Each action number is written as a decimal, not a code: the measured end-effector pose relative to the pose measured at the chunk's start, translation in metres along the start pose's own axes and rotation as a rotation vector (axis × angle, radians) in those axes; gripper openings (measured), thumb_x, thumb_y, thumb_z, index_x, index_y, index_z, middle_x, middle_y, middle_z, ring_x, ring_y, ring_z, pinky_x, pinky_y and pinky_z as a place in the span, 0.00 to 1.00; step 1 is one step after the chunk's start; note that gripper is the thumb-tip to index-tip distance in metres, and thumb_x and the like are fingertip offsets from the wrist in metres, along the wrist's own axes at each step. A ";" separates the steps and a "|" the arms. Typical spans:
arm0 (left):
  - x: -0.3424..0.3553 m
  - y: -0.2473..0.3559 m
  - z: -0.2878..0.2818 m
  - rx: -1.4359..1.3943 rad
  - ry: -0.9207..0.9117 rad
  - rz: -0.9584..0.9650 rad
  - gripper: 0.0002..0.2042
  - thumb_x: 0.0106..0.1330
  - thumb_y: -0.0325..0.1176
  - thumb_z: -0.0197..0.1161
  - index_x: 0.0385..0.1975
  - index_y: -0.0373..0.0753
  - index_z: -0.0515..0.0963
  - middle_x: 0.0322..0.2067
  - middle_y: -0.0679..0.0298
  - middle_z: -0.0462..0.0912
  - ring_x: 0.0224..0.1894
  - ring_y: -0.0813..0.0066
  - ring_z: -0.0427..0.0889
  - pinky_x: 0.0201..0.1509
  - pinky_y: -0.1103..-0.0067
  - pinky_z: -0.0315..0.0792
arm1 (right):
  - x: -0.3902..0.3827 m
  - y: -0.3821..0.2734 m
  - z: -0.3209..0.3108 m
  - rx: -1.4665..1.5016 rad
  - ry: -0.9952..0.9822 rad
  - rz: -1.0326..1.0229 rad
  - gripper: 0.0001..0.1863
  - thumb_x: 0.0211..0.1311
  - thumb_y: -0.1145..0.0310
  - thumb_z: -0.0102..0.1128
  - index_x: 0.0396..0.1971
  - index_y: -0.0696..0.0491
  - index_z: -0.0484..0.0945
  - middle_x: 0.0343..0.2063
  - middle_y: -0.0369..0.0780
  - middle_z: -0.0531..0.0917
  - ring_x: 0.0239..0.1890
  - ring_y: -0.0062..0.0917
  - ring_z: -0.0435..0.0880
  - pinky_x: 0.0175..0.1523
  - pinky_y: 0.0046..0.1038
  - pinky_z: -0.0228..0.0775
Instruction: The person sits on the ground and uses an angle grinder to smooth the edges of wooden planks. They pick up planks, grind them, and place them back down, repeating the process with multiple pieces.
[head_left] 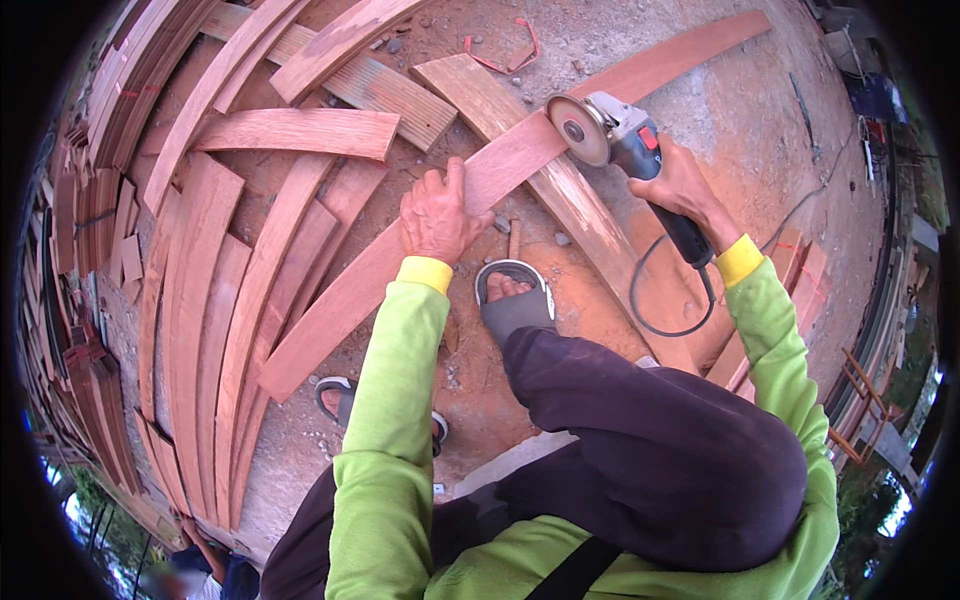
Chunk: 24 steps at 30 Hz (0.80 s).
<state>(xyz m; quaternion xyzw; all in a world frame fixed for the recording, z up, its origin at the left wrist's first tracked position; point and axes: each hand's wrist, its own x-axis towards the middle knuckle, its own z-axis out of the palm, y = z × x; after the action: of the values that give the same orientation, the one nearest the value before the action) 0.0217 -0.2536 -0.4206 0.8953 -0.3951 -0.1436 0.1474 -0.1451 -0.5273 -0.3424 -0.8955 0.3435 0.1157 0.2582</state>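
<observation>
A long reddish wooden plank (330,325) runs slantwise from near my feet to the far right. It crosses over a paler, worn timber (590,215). My left hand (438,215) presses on the plank, fingers spread over its top and the thumb along its near edge. In my right hand (680,185) is an angle grinder (640,150), gripped round its dark body. Its round disc (578,131) is at the plank just past the crossing; whether it touches or spins I cannot tell. The power cord (640,310) loops down from the grinder's rear end.
Several curved planks (195,330) lie fanned out on the left, with more stacked at the far left (140,70). A red strap (535,45) lies on the dirt ahead. My sandalled foot (515,300) stands close to the plank. At lower left, another person (205,565) is partly visible.
</observation>
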 end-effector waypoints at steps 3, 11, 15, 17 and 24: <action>0.000 0.000 -0.001 -0.003 -0.003 0.000 0.41 0.40 0.47 0.77 0.57 0.42 0.68 0.36 0.52 0.76 0.40 0.51 0.80 0.43 0.62 0.73 | 0.001 -0.004 -0.001 0.026 -0.005 -0.001 0.31 0.36 0.62 0.67 0.41 0.68 0.74 0.32 0.57 0.82 0.37 0.46 0.84 0.44 0.37 0.74; -0.001 -0.002 -0.001 0.014 0.037 0.033 0.39 0.39 0.47 0.77 0.54 0.40 0.69 0.33 0.54 0.76 0.38 0.54 0.80 0.41 0.63 0.73 | 0.005 -0.009 -0.003 0.009 -0.017 0.012 0.31 0.35 0.62 0.68 0.41 0.67 0.74 0.32 0.55 0.82 0.37 0.44 0.84 0.45 0.36 0.74; 0.000 -0.001 -0.002 -0.005 0.007 0.022 0.39 0.41 0.46 0.76 0.56 0.41 0.69 0.34 0.52 0.76 0.39 0.51 0.80 0.43 0.62 0.73 | 0.005 -0.008 -0.003 0.010 -0.005 -0.001 0.31 0.35 0.62 0.68 0.41 0.67 0.74 0.32 0.55 0.82 0.36 0.44 0.84 0.45 0.36 0.74; 0.000 -0.001 -0.003 -0.003 0.000 0.019 0.39 0.41 0.46 0.76 0.56 0.41 0.69 0.35 0.52 0.76 0.39 0.51 0.80 0.43 0.62 0.73 | 0.006 -0.007 -0.003 0.007 -0.004 0.000 0.31 0.35 0.62 0.68 0.41 0.67 0.74 0.32 0.55 0.82 0.36 0.44 0.84 0.45 0.36 0.74; 0.000 -0.001 -0.003 -0.004 -0.008 0.015 0.40 0.41 0.46 0.77 0.56 0.41 0.68 0.35 0.51 0.76 0.40 0.51 0.80 0.43 0.62 0.73 | 0.005 -0.010 -0.003 -0.009 -0.019 0.022 0.31 0.35 0.62 0.68 0.40 0.67 0.74 0.32 0.55 0.82 0.36 0.43 0.84 0.45 0.35 0.75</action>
<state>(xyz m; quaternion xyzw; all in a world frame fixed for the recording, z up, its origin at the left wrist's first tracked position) 0.0236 -0.2527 -0.4180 0.8914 -0.4021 -0.1469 0.1487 -0.1345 -0.5258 -0.3383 -0.8916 0.3505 0.1286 0.2562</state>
